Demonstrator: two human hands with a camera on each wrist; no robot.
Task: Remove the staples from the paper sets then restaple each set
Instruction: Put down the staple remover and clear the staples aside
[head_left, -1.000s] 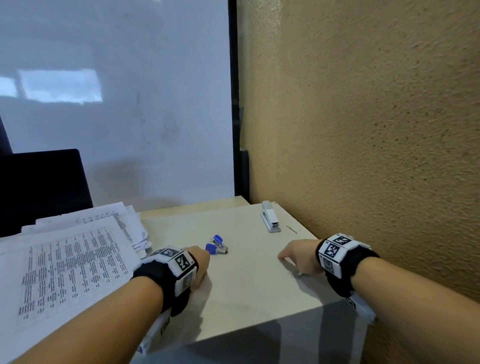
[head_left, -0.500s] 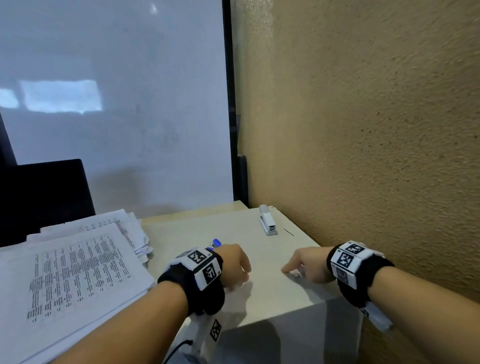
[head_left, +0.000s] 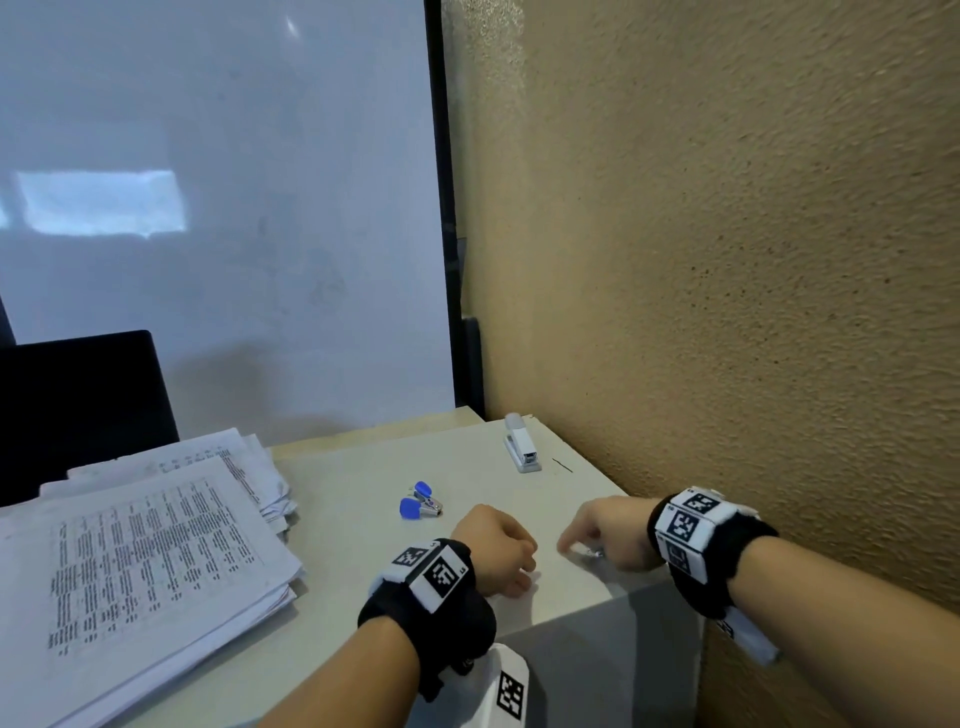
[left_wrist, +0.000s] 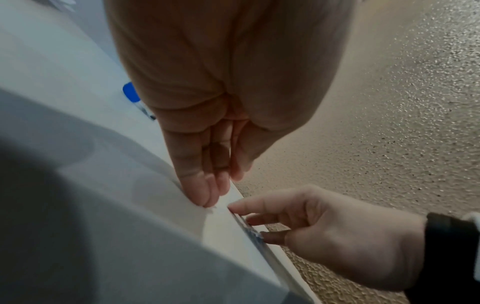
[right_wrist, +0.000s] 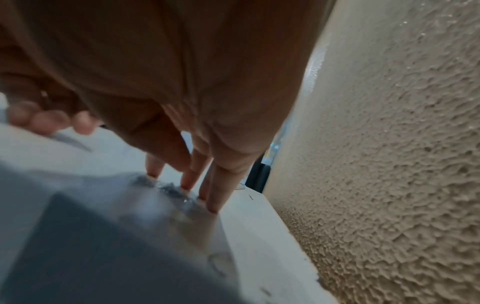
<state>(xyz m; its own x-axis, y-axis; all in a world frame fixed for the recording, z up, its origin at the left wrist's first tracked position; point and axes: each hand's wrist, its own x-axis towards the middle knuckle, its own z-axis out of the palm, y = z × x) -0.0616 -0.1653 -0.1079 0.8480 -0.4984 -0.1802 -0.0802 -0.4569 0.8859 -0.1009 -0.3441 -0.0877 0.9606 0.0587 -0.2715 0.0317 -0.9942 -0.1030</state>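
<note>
Your right hand (head_left: 610, 530) spreads its fingertips (right_wrist: 211, 207) on the table (head_left: 353, 483) edge, holding nothing. Your left hand (head_left: 493, 551) curls loosely, empty. The stapler (head_left: 521, 451) lies lengthwise away from you by the wall; paper sets (head_left: 145, 545) are stacked left.

Soft daylight is reflected as glare on the whiteboard (head_left: 218, 208); shadows are cast under both wrists; wrist views are blurred near the lens.

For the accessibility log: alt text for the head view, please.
Two hands, left hand and right hand, rest close together on a pale table beside a textured wall. A blue staple remover, a stapler and a paper stack lie untouched.
</note>
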